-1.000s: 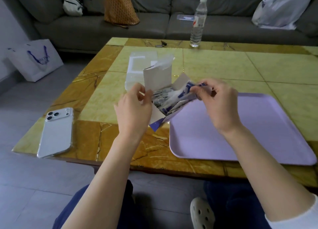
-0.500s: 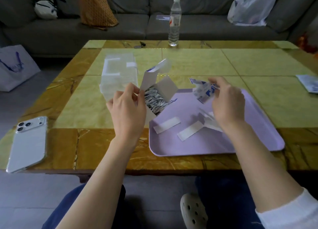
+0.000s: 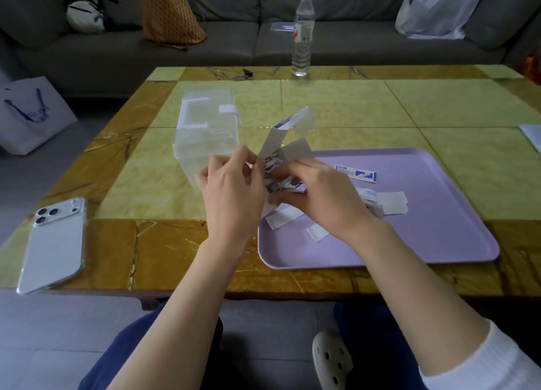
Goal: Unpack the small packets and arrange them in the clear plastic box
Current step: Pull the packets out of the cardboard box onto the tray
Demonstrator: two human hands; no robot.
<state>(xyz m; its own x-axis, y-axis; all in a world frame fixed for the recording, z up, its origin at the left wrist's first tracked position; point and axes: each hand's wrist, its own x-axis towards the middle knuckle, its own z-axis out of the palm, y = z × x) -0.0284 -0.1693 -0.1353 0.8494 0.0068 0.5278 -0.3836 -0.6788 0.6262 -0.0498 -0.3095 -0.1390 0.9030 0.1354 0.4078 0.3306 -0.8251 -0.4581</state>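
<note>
Holds a small cardboard carton (image 3: 288, 146) up in the left hand (image 3: 231, 196), fingers curled round its side, flaps open and pointing upward. Pinches, with the right hand (image 3: 319, 196), a bunch of small packets (image 3: 275, 167) at the carton's mouth, fingers curled and close against the left hand. Just beyond the left hand, on the table (image 3: 409, 108): the clear plastic box (image 3: 205, 132), lid on, nothing visible inside. Under the right hand and out to its right: a purple tray (image 3: 439, 243) with loose packets (image 3: 392, 203) scattered near the wrist, one printed blue strip (image 3: 355, 173) just beyond the knuckles. Well to the left of the left hand: a phone (image 3: 54, 243), face down. Far beyond both hands: a water bottle (image 3: 303, 32), upright.
</note>
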